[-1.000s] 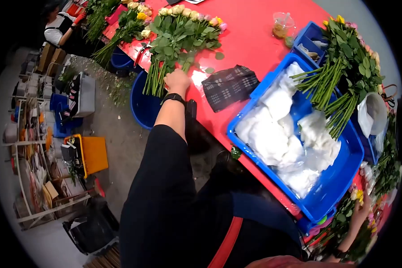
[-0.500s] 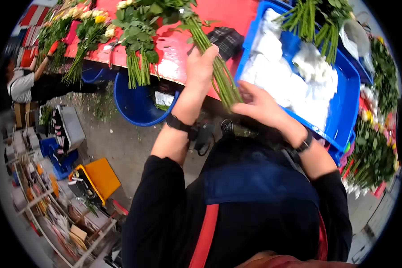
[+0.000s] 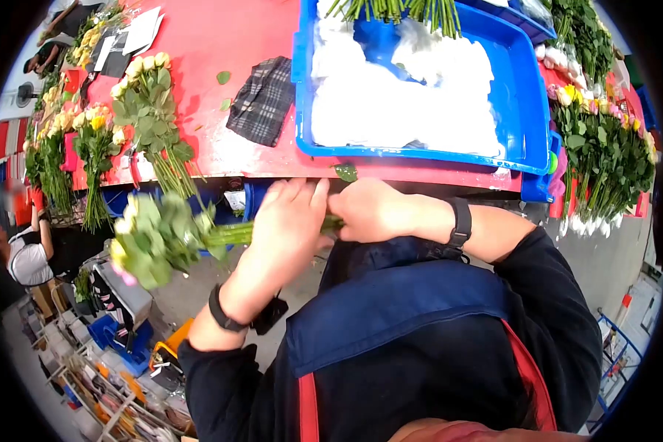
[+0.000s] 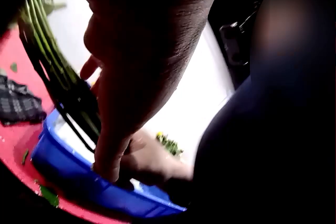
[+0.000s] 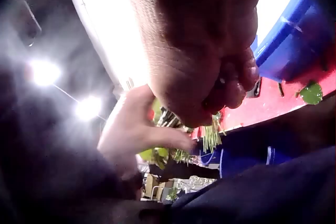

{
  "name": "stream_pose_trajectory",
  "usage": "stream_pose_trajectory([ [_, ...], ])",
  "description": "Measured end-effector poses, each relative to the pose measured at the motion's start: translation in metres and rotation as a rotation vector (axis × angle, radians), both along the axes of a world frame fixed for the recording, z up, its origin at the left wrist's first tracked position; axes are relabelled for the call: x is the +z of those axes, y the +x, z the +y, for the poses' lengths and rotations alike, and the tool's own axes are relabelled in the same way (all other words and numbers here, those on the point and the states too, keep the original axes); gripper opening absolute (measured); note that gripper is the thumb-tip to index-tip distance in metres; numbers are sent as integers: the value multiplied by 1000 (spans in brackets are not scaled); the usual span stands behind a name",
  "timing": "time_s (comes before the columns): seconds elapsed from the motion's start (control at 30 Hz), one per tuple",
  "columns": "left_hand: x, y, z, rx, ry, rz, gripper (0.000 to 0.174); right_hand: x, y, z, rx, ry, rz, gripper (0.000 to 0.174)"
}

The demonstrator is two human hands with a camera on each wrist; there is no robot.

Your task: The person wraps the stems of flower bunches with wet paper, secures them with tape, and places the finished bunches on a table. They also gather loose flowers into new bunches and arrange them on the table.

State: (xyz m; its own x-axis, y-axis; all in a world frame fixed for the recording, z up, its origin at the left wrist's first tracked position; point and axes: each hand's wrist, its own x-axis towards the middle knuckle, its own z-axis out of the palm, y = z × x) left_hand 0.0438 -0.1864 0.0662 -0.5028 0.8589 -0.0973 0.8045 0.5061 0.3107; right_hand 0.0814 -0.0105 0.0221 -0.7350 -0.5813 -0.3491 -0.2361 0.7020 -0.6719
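A bunch of pale and yellow roses (image 3: 151,236) lies sideways in front of the body, blooms to the left. Its green stems (image 4: 52,66) run into my left hand (image 3: 291,217), which holds them from above at mid-length. At the cut ends, my right hand (image 3: 372,210) grips the stems with curled fingers (image 5: 244,71). The two hands are close together, just off the front edge of the red table (image 3: 199,96). Part of the stems is hidden behind the hands.
A blue tray (image 3: 427,155) with wet white material stands on the table, rose stems overlapping its far rim. Left of it lie a dark plaid cloth (image 3: 261,103) and another rose bunch (image 3: 151,107). More bunches (image 3: 589,147) stand right. Another person (image 3: 29,254) works at far left.
The left hand has lifted the rose bunch off the table, and the right hand has joined at its stem ends. The bunch has turned from upright to sideways, blooms left.
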Motion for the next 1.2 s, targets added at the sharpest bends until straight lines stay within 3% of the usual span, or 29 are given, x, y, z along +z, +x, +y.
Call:
stream_pose_trajectory([
  [0.07,-18,-7,19,121,-492,-440,46,3,-4,10,3,18,-74,33],
  [0.13,-39,-6,17,256,-283,-538,42,1,-11,32,-54,-63,-113,38],
  [0.17,-45,-5,16,326,-175,-584,41,-12,-13,50,-114,-272,44,43],
  [0.2,-41,-7,20,532,-86,-752,42,-9,-22,65,-238,-448,-137,40],
  [0.23,-39,-10,23,611,-56,-770,40,-12,-25,77,-468,-605,-108,27],
  [0.27,-39,-12,26,692,-22,-784,39,-32,-37,94,-529,-465,95,23],
  [0.3,-67,-8,18,673,172,-693,32,-30,-44,106,-434,-192,407,19],
  [0.33,-62,-8,23,719,167,-733,30,-42,-52,113,-274,-81,632,16],
  [0.4,-49,-9,39,813,158,-812,27,-53,-55,112,-58,85,730,12],
  [0.5,-59,-4,48,879,253,-868,24,-81,-72,112,-24,23,715,12],
  [0.6,-59,-6,52,894,328,-874,21,-78,-80,128,-635,-484,113,14],
  [0.63,-55,-8,53,917,351,-908,20,-70,-79,139,-775,-654,45,16],
  [0.73,-54,-12,66,951,438,-981,17,-45,-66,157,-969,-1055,-269,13],
  [0.77,-51,-14,74,945,456,-1003,17,-35,-58,153,-994,-1077,-293,12],
  [1.03,-60,-30,136,954,616,-902,11,-43,-23,135,-908,-838,-263,23],
  [1.13,-61,-33,142,958,663,-883,7,-30,-15,142,-893,-810,-53,21],
  [1.2,-60,-34,146,955,689,-901,7,-44,-12,149,-836,-546,205,17],
])
